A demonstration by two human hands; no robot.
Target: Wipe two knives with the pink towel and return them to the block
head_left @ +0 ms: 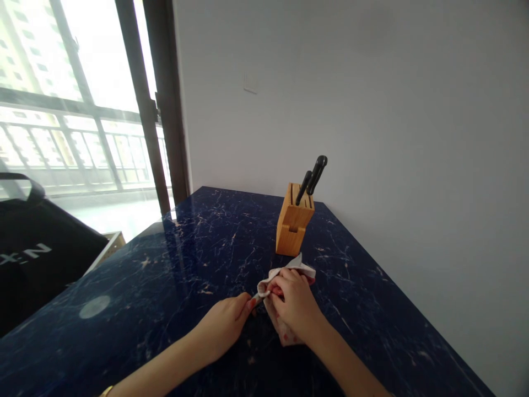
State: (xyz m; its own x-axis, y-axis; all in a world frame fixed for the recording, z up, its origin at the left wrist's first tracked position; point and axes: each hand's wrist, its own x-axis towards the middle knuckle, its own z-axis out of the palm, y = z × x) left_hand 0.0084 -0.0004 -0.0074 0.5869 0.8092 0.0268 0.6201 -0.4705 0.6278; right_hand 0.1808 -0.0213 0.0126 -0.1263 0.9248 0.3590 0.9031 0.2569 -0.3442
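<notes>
My right hand (295, 302) is closed around a bunched white cloth with red marks (285, 275), pressing it low over the dark blue marble table (177, 264). My left hand (225, 325) sits just to its left, fingers curled in a pinch on a thin metal piece (257, 298) that runs into the cloth; what that piece is I cannot make out. A wooden knife block (292, 223) with two black-handled knives (313, 177) stands upright a short way beyond the cloth.
A grey wall runs along the table's right and far sides. A large window with a dark frame (159, 105) stands at the left. A black bag (37, 248) sits beside the table's left edge.
</notes>
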